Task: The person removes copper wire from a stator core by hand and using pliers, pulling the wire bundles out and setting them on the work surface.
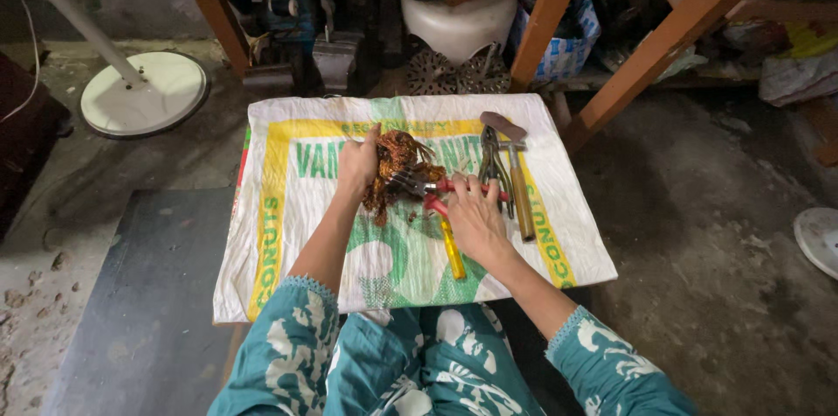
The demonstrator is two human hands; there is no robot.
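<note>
Left hand (358, 163) grips the rusty coil (397, 167), right hand (471, 217) clasps red-handled pliers (436, 189); bare sack (288, 233) spreads left.

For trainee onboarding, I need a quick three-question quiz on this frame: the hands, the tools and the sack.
1. True or false: the left hand rests on the rusty copper-wire coil.
2. Which tool does the right hand grip? A) hammer B) red-handled pliers C) saw
3. Fill in: the hammer and the spare pliers lie on the printed woven ____.

Key: 1 true; 2 B; 3 sack. The yellow-handled screwdriver lies under the right hand.
</note>
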